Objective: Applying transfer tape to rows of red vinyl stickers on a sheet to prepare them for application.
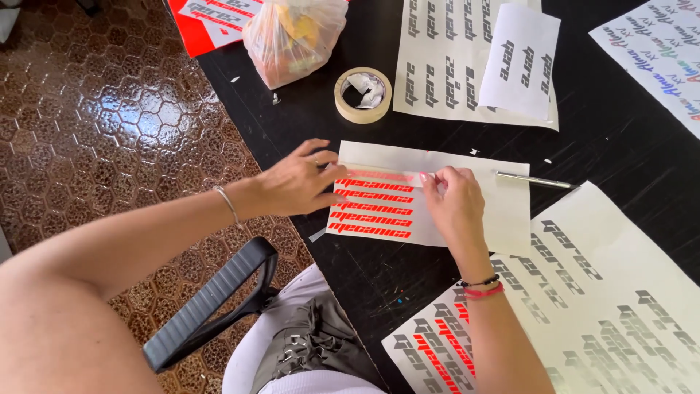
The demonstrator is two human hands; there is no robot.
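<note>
Right hand (453,198) pinches tape strip over red sticker sheet (379,208); left hand (299,182) pressed flat, steadying. Next: smooth evenly.

My one camera sits on my head and looks steeply down over my lap at the black table (364,277), close enough that my forearms fill the lower frame, with the brown tiled floor (109,124) at my left.

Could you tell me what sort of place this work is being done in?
Probably a small sign or sticker workshop, perhaps at home: a black table strewn with sheets of cut lettering, a roll of masking tape, and both hands on a sheet of red decals, over a tiled floor.
</note>
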